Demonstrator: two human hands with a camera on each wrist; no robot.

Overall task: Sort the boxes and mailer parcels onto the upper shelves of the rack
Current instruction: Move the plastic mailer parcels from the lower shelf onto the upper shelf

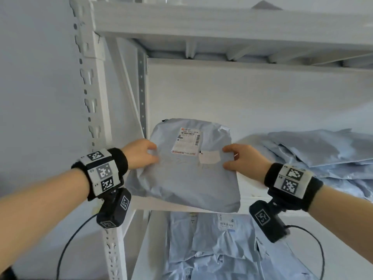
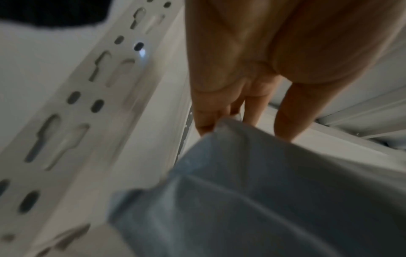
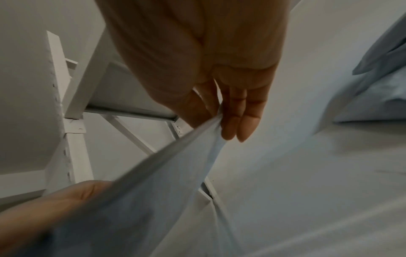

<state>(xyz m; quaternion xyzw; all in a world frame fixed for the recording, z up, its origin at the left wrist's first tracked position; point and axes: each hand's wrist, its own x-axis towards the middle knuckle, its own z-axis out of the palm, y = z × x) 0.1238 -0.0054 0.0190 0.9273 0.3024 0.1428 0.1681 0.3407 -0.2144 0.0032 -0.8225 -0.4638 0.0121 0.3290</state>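
Observation:
A pale blue-grey mailer parcel (image 1: 187, 170) with a white shipping label (image 1: 186, 141) lies half on the white shelf (image 1: 245, 190), its near end hanging over the front edge. My left hand (image 1: 141, 154) pinches its left edge, and my right hand (image 1: 240, 157) pinches its right edge. In the left wrist view my left hand (image 2: 222, 121) holds the crumpled parcel (image 2: 252, 200) beside the rack's slotted upright (image 2: 72, 121). The right wrist view shows my right hand (image 3: 217, 120) with thumb and fingers clamped on a fold of the parcel (image 3: 153, 182).
A heap of similar blue mailers (image 1: 314, 152) fills the right side of the same shelf. More labelled mailers (image 1: 222, 249) lie on the shelf below. The slotted white upright (image 1: 94, 118) stands close to my left wrist. Another shelf (image 1: 222, 23) runs overhead.

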